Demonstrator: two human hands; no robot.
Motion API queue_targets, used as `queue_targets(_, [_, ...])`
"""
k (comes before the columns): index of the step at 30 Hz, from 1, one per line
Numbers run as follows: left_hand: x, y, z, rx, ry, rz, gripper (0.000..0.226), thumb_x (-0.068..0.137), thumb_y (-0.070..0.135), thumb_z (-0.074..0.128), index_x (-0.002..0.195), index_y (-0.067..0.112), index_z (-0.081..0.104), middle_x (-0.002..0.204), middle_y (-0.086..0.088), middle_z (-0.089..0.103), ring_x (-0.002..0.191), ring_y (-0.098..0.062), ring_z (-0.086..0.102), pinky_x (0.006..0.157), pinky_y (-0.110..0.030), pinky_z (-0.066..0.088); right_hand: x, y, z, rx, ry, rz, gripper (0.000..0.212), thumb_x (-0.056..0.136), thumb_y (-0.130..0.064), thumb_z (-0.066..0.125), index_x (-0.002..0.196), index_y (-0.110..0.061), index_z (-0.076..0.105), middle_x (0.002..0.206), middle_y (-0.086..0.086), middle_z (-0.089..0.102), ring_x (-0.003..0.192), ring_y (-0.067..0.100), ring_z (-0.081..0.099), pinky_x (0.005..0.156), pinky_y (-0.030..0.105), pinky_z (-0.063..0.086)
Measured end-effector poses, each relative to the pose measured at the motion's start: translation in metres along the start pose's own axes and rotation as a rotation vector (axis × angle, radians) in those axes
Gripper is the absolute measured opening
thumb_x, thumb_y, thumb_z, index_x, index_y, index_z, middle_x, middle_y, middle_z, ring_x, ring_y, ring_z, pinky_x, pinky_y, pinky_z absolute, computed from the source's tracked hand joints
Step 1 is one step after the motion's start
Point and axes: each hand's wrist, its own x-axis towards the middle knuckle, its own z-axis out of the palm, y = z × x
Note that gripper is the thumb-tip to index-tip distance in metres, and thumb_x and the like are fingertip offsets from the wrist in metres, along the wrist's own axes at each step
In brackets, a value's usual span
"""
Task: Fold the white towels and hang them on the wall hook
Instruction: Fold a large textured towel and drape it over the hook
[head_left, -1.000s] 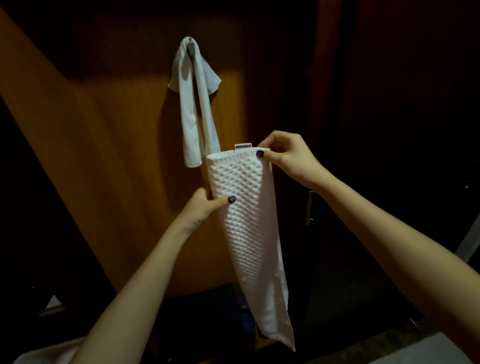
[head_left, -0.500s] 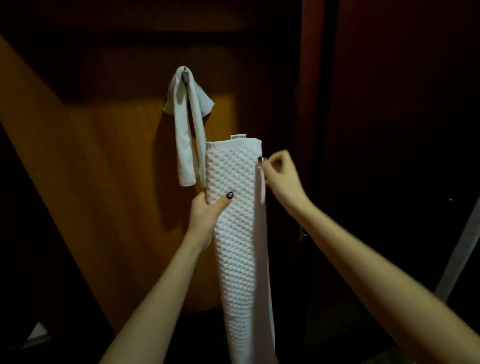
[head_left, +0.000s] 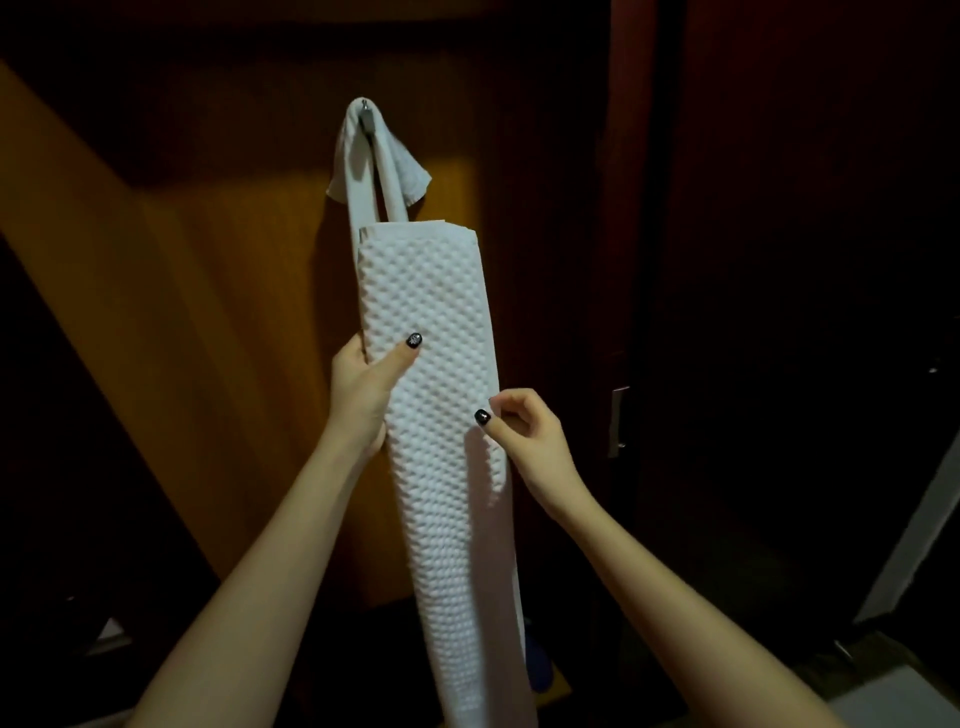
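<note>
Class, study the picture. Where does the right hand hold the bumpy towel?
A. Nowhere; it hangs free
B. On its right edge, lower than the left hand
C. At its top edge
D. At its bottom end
B: the right hand pinches the right edge of the bumpy towel, lower down than the left hand, which grips the left edge.

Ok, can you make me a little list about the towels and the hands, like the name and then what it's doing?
held towel: bumpy white towel, folded into a long strip, hanging down
left hand: left hand grips the strip's left edge, thumb across the front
right hand: right hand pinches the right edge, lower down
hook: wall hook on the wooden wall
on the hook: second white towel, draped over it
left to do: the bumpy towel is not yet on the hook
</note>
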Motion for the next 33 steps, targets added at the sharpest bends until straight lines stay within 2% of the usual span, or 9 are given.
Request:
queue_targets(2, [-0.001, 0.000, -0.002, -0.005, 0.008, 0.003, 0.028, 0.085, 0.005, 0.068, 0.112, 0.004, 0.061, 0.102, -0.005, 0.073, 0.093, -0.021, 0.070, 0.074, -0.033, 0.057, 0.003, 0.001, 0.003, 0.002, -0.022, 0.047, 0.031, 0.085, -0.017, 0.073, 0.109, -0.010, 0.055, 0.110, 0.007, 0.062, 0.105, 0.018, 0.062, 0.094, 0.036, 0.050])
queue_targets(4, [-0.001, 0.001, -0.005, -0.011, 0.023, 0.001, 0.037, 0.081, 0.010, 0.072, 0.115, 0.003, 0.060, 0.107, -0.009, 0.071, 0.099, -0.025, 0.069, 0.078, -0.038, 0.057, 0.001, 0.004, 0.007, -0.027, 0.012, 0.041, 0.038, 0.084, -0.019, 0.074, 0.114, -0.015, 0.051, 0.112, 0.004, 0.061, 0.105, 0.016, 0.061, 0.091, 0.030, 0.052])
queue_targets(7, [0.001, 0.004, -0.008, -0.001, 0.037, 0.011, 0.026, 0.087, 0.005, 0.065, 0.112, 0.005, 0.061, 0.106, -0.007, 0.072, 0.098, -0.024, 0.069, 0.078, -0.038, 0.056, 0.000, 0.007, 0.015, -0.136, 0.025, -0.039, 0.024, 0.085, -0.020, 0.072, 0.102, -0.018, 0.055, 0.103, 0.001, 0.060, 0.098, 0.016, 0.058, 0.083, 0.029, 0.048])
queue_targets(12, [0.005, 0.007, -0.006, 0.024, 0.034, 0.021, 0.029, 0.088, 0.002, 0.063, 0.116, 0.004, 0.058, 0.109, -0.008, 0.070, 0.099, -0.022, 0.069, 0.078, -0.034, 0.055, 0.014, 0.003, 0.022, 0.001, 0.042, 0.035, 0.025, 0.084, -0.011, 0.073, 0.098, -0.017, 0.055, 0.106, 0.014, 0.061, 0.095, 0.018, 0.060, 0.081, 0.031, 0.050])
queue_targets(15, [0.009, 0.006, -0.007, 0.026, 0.021, 0.020, 0.030, 0.087, 0.003, 0.064, 0.117, 0.004, 0.059, 0.108, -0.006, 0.071, 0.099, -0.021, 0.069, 0.075, -0.030, 0.055, 0.019, 0.005, 0.017, -0.023, 0.013, 0.028, 0.023, 0.082, -0.009, 0.074, 0.094, -0.002, 0.056, 0.100, 0.021, 0.063, 0.088, 0.023, 0.062, 0.082, 0.043, 0.051])
queue_targets(19, [0.012, 0.002, -0.010, 0.040, 0.025, 0.019, 0.030, 0.088, 0.003, 0.063, 0.118, 0.004, 0.058, 0.108, -0.005, 0.070, 0.100, -0.020, 0.069, 0.076, -0.030, 0.055, 0.016, 0.014, 0.013, -0.138, 0.006, -0.028, 0.032, 0.082, -0.026, 0.072, 0.086, 0.002, 0.058, 0.091, 0.024, 0.060, 0.088, 0.039, 0.060, 0.080, 0.053, 0.048])
queue_targets(22, [0.013, 0.001, -0.011, 0.045, 0.013, 0.015, 0.030, 0.089, 0.002, 0.062, 0.118, 0.004, 0.058, 0.109, -0.004, 0.071, 0.102, -0.020, 0.068, 0.077, -0.030, 0.055, 0.016, 0.012, 0.008, -0.108, 0.032, -0.005, 0.017, 0.084, -0.018, 0.073, 0.077, -0.005, 0.064, 0.082, 0.014, 0.068, 0.081, 0.024, 0.065, 0.079, 0.046, 0.051])
queue_targets(27, [0.012, 0.002, -0.010, 0.064, 0.017, 0.020, 0.032, 0.090, -0.001, 0.060, 0.121, 0.000, 0.056, 0.110, -0.005, 0.068, 0.098, -0.014, 0.068, 0.077, -0.026, 0.054, 0.012, -0.001, 0.003, -0.159, 0.098, -0.066, 0.023, 0.087, -0.013, 0.069, 0.069, -0.006, 0.056, 0.067, 0.003, 0.058, 0.065, 0.006, 0.052, 0.062, 0.027, 0.042])
queue_targets(33, [0.011, 0.005, -0.006, 0.031, 0.041, 0.025, 0.040, 0.090, 0.004, 0.063, 0.128, -0.001, 0.052, 0.124, -0.013, 0.064, 0.114, -0.025, 0.062, 0.098, -0.044, 0.050, 0.006, -0.012, 0.005, -0.261, 0.104, -0.132, 0.022, 0.092, -0.008, 0.060, 0.075, -0.014, 0.048, 0.060, -0.006, 0.048, 0.053, 0.000, 0.042, 0.051, 0.019, 0.033])
